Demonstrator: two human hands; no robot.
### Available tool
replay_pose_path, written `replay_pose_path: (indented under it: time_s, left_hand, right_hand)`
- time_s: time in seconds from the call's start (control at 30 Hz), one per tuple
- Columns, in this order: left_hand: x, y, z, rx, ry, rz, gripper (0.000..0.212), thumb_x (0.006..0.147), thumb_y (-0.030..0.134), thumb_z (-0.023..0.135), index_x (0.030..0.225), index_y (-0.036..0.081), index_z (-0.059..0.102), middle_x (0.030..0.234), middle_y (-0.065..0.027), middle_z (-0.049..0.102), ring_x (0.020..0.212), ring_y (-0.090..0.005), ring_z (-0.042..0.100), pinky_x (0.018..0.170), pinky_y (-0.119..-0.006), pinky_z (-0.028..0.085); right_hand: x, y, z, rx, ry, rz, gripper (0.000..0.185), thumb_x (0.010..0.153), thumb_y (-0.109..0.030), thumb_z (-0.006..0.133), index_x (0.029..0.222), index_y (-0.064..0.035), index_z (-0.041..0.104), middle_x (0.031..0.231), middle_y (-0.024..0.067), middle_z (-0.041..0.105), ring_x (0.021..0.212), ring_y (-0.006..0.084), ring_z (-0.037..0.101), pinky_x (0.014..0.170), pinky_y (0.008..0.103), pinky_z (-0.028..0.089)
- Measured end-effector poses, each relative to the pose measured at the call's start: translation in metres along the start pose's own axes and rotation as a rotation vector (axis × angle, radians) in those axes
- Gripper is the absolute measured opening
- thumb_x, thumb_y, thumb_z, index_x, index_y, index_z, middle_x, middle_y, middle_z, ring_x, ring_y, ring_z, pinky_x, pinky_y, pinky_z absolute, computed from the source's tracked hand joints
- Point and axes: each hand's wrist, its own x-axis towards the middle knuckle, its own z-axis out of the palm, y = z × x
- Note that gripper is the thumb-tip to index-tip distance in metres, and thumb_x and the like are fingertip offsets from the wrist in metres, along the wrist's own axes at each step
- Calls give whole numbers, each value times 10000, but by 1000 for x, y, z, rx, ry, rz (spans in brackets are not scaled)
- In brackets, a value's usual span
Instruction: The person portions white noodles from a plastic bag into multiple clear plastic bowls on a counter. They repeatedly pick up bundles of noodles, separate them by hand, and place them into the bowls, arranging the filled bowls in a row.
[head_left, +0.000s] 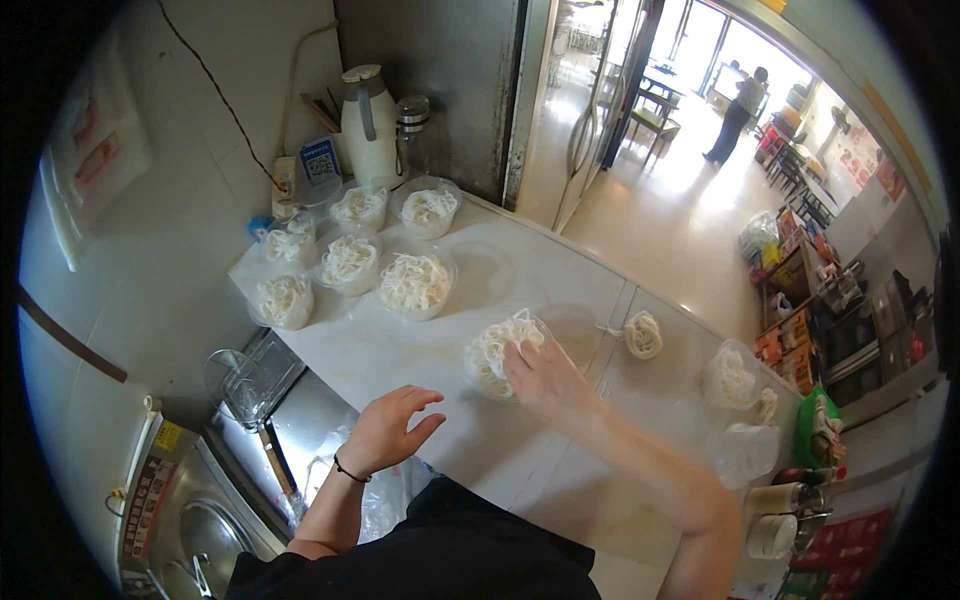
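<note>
My right hand (553, 382) reaches over a clear plastic bowl (480, 384) heaped with white noodles (495, 341). Its fingers touch the noodles at the bowl's right side; the fingertips are partly hidden, so their grip is unclear. My left hand (394, 427), with a dark cord bracelet at the wrist, hovers left of the bowl with thumb and fingers apart and nothing in it. To the right, a loose noodle bundle (643, 335) lies directly on the white counter (540, 465). Several more filled bowls (415, 285) stand together at the back left.
Another noodle bowl (731, 375), clear plastic containers (746, 454) and a green basket (817, 427) line the right end. A white thermos jug (369, 127) and a glass jar (414, 127) stand against the back. A wire strainer (238, 386) lies left, below counter height. A person (739, 112) stands in the room beyond.
</note>
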Motion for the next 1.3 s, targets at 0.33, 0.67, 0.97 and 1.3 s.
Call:
replay_pose_path:
  time_s: [0.33,0.67,0.97,1.3]
  left_hand:
    - [25,4,2,133,160,203,223,749,132,639,946,43,586,1005,-157,551,947,-328,517,782,-384,442]
    - [84,20,13,190,69,366,231,748,119,619,966,53,583,1044,-158,525,985,-328,495,819,-380,430]
    - [153,-16,65,507,66,369,292,785,128,546,1075,116,584,1291,-147,374,1208,-392,290,989,-523,246]
    - [119,-20,32,420,-76,427,290,793,160,560,1080,147,593,1330,-142,339,1231,-399,260,1018,-567,157]
  right_hand:
    - [-120,31,24,312,-50,757,378,660,10,519,1022,-79,576,1016,74,539,928,268,516,758,387,428]
    - [-143,-5,44,286,-8,751,257,676,-26,567,918,-108,599,969,67,542,920,254,508,766,365,414]
    - [-115,27,50,511,403,889,161,636,-18,661,763,-81,585,890,88,567,848,286,529,729,371,437]
    - [-25,8,27,747,572,693,149,673,-48,652,801,-91,589,927,68,555,867,270,527,734,356,435]
